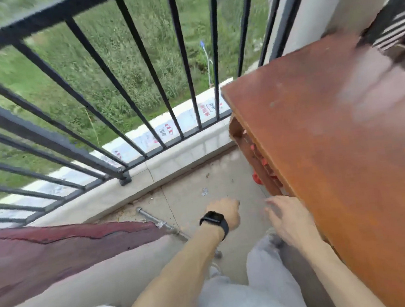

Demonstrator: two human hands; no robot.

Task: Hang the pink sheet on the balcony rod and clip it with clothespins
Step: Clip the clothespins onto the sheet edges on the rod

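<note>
Both grips I see empty: left hand [224, 212] curled loosely over the balcony floor [187, 180], right hand [288, 219] spread open beside the brown bench [333, 138].

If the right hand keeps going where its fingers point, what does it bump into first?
Probably the red things under the brown table's edge. The right hand points up along that edge, though depth is hard to judge.

Soft even daylight, motion blur smearing the railing [66, 75] beyond both hands, bars bowed near the edges
</note>
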